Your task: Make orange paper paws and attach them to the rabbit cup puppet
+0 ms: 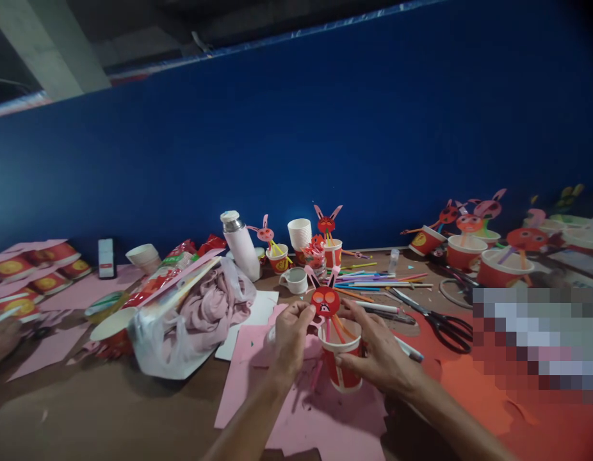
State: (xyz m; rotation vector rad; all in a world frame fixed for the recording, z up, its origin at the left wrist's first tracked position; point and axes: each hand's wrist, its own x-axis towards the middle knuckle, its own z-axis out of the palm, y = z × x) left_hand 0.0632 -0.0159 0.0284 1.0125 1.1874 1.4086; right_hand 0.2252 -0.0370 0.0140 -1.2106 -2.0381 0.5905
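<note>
A red paper cup (342, 368) with a white rim is in front of me over pink paper. My right hand (380, 352) is wrapped around the cup's right side, thumb across its front. Out of the cup rise pink and orange straws carrying a round red paper face (325, 301) with pink ears, orange eyes and a toothed mouth. My left hand (292, 336) pinches the left edge of this paper face between thumb and fingers. Pink paper sheets (287, 410) with ragged edges and small scraps lie beneath both hands.
Black scissors (453, 330), markers (378, 307) and coloured straws (373, 282) lie beyond my right hand. A plastic bag (164, 346) with pink cloth and a white thermos (241, 246) stand left. Finished-looking cup figures (467, 246) line the back right. Another person's hand (3, 339) is far left.
</note>
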